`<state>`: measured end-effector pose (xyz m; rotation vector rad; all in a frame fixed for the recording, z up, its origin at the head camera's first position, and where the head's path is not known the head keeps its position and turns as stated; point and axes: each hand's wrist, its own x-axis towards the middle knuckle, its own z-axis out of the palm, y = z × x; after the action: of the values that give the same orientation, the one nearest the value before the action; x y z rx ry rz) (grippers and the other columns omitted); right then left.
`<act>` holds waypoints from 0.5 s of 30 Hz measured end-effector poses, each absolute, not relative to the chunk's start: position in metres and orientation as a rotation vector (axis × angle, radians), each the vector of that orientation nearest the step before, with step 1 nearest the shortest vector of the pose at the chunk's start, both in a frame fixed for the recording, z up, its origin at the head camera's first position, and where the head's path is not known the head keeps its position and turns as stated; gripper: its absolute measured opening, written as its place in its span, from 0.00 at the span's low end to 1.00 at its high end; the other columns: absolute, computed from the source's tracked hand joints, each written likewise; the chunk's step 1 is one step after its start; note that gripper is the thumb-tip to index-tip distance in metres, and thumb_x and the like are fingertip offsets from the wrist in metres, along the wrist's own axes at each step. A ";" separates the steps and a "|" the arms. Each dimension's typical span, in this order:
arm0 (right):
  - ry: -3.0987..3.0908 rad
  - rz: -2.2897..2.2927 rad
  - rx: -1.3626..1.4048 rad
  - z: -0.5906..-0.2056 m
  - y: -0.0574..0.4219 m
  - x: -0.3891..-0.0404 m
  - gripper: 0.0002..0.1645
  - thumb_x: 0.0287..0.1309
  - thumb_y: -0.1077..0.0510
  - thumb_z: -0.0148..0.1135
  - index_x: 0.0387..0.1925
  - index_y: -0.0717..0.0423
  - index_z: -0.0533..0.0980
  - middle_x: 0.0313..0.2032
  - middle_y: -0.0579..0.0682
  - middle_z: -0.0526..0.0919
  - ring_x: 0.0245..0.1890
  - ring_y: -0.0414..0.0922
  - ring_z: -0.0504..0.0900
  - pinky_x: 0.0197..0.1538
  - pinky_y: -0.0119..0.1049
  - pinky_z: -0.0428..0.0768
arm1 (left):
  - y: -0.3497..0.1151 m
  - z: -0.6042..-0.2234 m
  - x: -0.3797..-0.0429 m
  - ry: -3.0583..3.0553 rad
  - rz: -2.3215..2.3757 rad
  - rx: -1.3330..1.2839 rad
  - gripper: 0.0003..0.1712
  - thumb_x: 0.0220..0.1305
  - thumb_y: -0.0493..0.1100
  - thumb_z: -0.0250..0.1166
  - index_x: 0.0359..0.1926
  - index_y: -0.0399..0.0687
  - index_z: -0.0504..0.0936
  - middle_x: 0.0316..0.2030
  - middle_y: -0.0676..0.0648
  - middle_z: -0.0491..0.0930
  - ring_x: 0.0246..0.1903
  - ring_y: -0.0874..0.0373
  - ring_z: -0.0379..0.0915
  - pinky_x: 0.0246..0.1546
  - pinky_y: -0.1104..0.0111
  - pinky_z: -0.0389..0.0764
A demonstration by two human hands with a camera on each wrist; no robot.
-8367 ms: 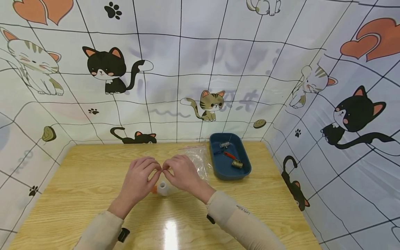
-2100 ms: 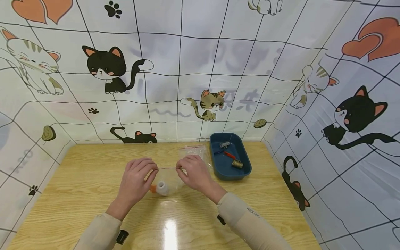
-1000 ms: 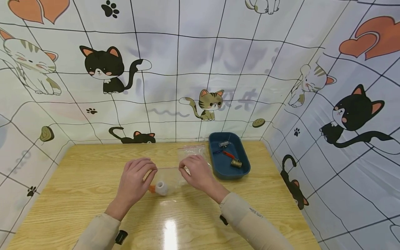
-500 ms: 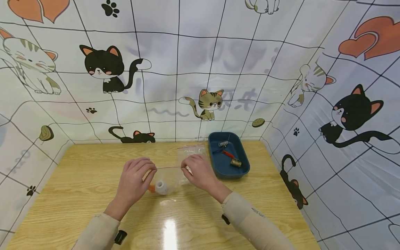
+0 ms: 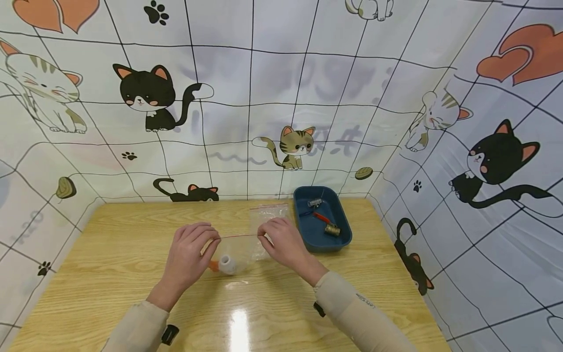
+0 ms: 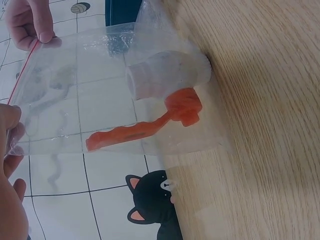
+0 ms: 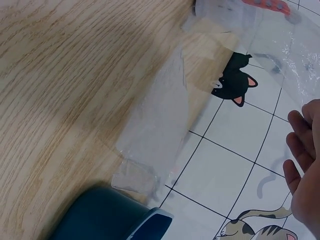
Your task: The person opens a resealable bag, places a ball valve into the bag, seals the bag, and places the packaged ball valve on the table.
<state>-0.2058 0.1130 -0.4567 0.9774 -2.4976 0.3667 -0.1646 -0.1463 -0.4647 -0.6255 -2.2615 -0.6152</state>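
Both hands hold a clear zip bag [image 5: 243, 250] upright by its top edge, where a red seal line runs. The left hand [image 5: 188, 256] pinches the left end of the seal between thumb and fingers. At the right end, the thumb and fingertips of the right hand [image 5: 283, 244] pinch the same strip. Low in the bag sits a white plastic pipe fitting [image 6: 167, 75], with its round opening showing in the head view. An orange lever handle [image 6: 127, 135] lies beside it in the left wrist view, joined to an orange cap.
A blue bin [image 5: 323, 239] stands at the back right of the wooden table [image 5: 132, 230]. Inside are a brass valve [image 5: 332, 230] with a red handle, a silvery metal piece [image 5: 314, 202] and a dark blue part. Another clear bag [image 5: 264, 212] lies flat beside the bin.
The hands were together near the left part of the seal. The right hand has since slid right along the red strip, by a little more in the last second. The left hand stays nearly still.
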 end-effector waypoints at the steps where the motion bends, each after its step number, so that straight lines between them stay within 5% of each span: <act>1: -2.492 0.365 0.978 -0.457 0.113 -0.206 0.03 0.65 0.54 0.59 0.35 0.44 0.79 0.34 0.38 0.85 0.41 0.39 0.81 0.50 0.38 0.76 | -0.146 -0.465 -0.165 -2.255 -0.618 -0.627 0.06 0.53 0.39 0.73 0.32 0.50 0.84 0.35 0.50 0.85 0.47 0.50 0.78 0.52 0.53 0.70; 15: -2.525 0.338 0.951 -0.460 0.114 -0.207 0.03 0.66 0.52 0.59 0.37 0.44 0.78 0.34 0.39 0.85 0.39 0.39 0.81 0.49 0.38 0.76 | -0.161 -0.468 -0.163 -2.222 -0.665 -0.569 0.06 0.51 0.37 0.72 0.32 0.48 0.84 0.35 0.47 0.85 0.45 0.47 0.78 0.48 0.50 0.69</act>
<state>-0.2068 0.1137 -0.4600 0.9510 -2.5246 0.3384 -0.1632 -0.1608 -0.4676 -0.5690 -2.2216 -0.6654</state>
